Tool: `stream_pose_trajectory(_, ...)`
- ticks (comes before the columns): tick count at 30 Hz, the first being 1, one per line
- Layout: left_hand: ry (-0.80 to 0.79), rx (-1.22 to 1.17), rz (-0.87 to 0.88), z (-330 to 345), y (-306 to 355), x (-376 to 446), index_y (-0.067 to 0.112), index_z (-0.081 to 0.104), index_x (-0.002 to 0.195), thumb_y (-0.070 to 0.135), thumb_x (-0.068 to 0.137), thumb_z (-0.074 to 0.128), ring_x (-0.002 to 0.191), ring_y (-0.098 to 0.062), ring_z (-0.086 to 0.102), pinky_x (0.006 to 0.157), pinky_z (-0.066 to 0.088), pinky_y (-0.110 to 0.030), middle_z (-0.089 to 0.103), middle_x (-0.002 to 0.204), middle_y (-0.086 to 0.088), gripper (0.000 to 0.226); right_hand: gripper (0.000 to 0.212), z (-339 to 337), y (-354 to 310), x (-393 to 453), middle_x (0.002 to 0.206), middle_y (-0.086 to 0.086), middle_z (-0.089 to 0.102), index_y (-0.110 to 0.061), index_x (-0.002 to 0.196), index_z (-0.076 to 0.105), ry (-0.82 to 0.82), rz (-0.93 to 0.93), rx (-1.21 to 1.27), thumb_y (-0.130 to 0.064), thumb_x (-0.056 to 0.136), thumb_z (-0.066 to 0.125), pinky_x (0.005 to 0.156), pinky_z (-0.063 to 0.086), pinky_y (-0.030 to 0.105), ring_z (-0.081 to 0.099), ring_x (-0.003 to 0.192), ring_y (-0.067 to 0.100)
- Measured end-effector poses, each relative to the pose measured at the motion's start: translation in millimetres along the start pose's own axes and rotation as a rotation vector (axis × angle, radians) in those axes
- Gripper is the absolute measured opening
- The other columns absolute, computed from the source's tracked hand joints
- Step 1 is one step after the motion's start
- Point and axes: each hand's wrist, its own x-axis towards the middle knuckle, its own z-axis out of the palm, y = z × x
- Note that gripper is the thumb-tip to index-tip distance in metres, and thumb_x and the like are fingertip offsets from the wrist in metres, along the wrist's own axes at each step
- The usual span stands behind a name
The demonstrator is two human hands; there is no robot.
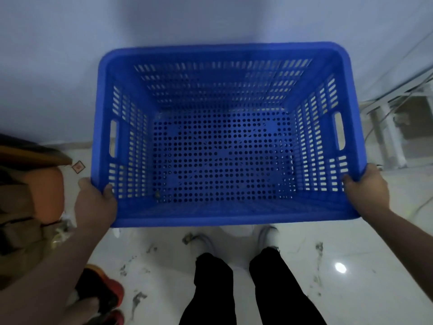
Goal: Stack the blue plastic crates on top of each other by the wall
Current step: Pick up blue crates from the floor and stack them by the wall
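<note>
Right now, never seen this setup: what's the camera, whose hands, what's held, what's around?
There is one wide-angle camera, worn on a person's head and looking down past their arms. No robot is involved. The left hand and the right hand each grip a near corner of the rim of a blue perforated plastic crate, which looks empty. A pale wall stands just beyond the crate. Below is a glossy white marbled floor and the person's black trouser legs. An orange rounded object sits at left; I cannot tell what it is.

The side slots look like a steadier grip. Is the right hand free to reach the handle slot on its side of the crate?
Probably yes: the right hand grips the blue crate at its near corner, and the handle slot is uncovered.
</note>
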Motion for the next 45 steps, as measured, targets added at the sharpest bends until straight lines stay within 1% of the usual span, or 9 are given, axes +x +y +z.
stream_pose_trajectory(5, -0.011, -0.001, -0.101, 6, -6, -29, -0.003, 0.039, 0.117, 0.020, 0.097, 0.048, 0.093, -0.045, 0.058, 0.067, 0.041, -0.045, 0.055, 0.102, -0.025, 0.032, 0.022, -4, -9, 9, 0.086, 0.013, 0.050, -0.006, 0.096, 0.040, -0.001, -0.017, -0.060, -0.020, 0.092, 0.056, 0.067, 0.040, 0.040, 0.049, 0.075, 0.032)
stream_pose_trajectory(10, -0.062, 0.012, -0.116, -1, -4, -19, -0.001, 0.036, 0.119, 0.017, 0.096, 0.051, 0.097, -0.050, 0.057, 0.074, 0.047, -0.055, 0.055, 0.112, -0.033, 0.033, 0.020, -6, 0, 1, 0.088, 0.011, 0.052, -0.008, 0.098, 0.040, -0.063, 0.021, -0.040, -0.021, 0.093, 0.056, 0.067, 0.044, 0.041, 0.052, 0.076, 0.033)
stream_pose_trajectory(15, -0.050, 0.061, -0.098, 1, -4, -13, 0.000, 0.035, 0.119, 0.019, 0.095, 0.052, 0.093, -0.050, 0.059, 0.074, 0.051, -0.059, 0.056, 0.110, -0.032, 0.035, 0.020, 5, 11, -12, 0.087, 0.009, 0.053, -0.011, 0.095, 0.039, 0.013, 0.025, -0.005, -0.020, 0.092, 0.056, 0.066, 0.050, 0.044, 0.053, 0.073, 0.032)
stream_pose_trajectory(25, -0.036, 0.056, -0.118, 1, -2, -14, 0.002, 0.034, 0.121, 0.022, 0.094, 0.053, 0.094, -0.051, 0.059, 0.076, 0.050, -0.060, 0.056, 0.112, -0.032, 0.039, 0.022, 6, 15, -16, 0.088, 0.009, 0.055, -0.010, 0.097, 0.040, -0.002, 0.033, -0.015, -0.020, 0.090, 0.058, 0.068, 0.053, 0.047, 0.056, 0.075, 0.033)
stream_pose_trajectory(30, -0.015, 0.031, -0.166, 4, 4, -21, 0.000, 0.034, 0.122, 0.023, 0.094, 0.052, 0.096, -0.052, 0.058, 0.078, 0.049, -0.059, 0.055, 0.114, -0.033, 0.041, 0.022, 1, 2, 7, 0.087, 0.009, 0.053, -0.004, 0.102, 0.043, -0.009, -0.005, -0.033, -0.018, 0.090, 0.055, 0.065, 0.044, 0.040, 0.052, 0.074, 0.032)
stream_pose_trajectory(33, 0.001, 0.019, -0.167, 8, 4, -37, 0.000, 0.036, 0.120, 0.022, 0.095, 0.051, 0.087, -0.048, 0.058, 0.071, 0.047, -0.055, 0.055, 0.108, -0.033, 0.037, 0.022, -8, 0, 13, 0.087, 0.011, 0.055, -0.008, 0.100, 0.041, -0.026, -0.024, -0.063, -0.021, 0.091, 0.056, 0.066, 0.049, 0.044, 0.056, 0.076, 0.036)
stream_pose_trajectory(37, 0.014, 0.008, -0.198, 20, 0, -67, -0.003, 0.039, 0.118, 0.018, 0.096, 0.050, 0.068, -0.033, 0.048, 0.060, 0.041, -0.046, 0.047, 0.088, -0.021, 0.033, 0.030, -22, -8, 35, 0.095, 0.015, 0.059, -0.007, 0.110, 0.045, -0.038, -0.029, -0.111, -0.026, 0.090, 0.058, 0.074, 0.053, 0.048, 0.058, 0.082, 0.036)
stream_pose_trajectory(41, 0.009, -0.059, -0.174, 8, -8, -52, -0.004, 0.042, 0.116, 0.023, 0.093, 0.056, 0.090, -0.047, 0.058, 0.073, 0.048, -0.053, 0.057, 0.106, -0.031, 0.038, 0.026, -35, -12, 30, 0.093, 0.009, 0.059, -0.008, 0.109, 0.053, -0.014, -0.045, 0.003, -0.021, 0.089, 0.062, 0.077, 0.053, 0.048, 0.058, 0.084, 0.032)
stream_pose_trajectory(45, -0.022, -0.027, -0.143, -3, -11, -29, -0.007, 0.041, 0.118, 0.019, 0.093, 0.057, 0.097, -0.051, 0.056, 0.073, 0.044, -0.054, 0.055, 0.111, -0.035, 0.040, 0.020, -25, 5, 0, 0.091, 0.009, 0.062, -0.010, 0.103, 0.055, 0.017, 0.016, 0.095, -0.022, 0.088, 0.062, 0.076, 0.056, 0.048, 0.062, 0.082, 0.032)
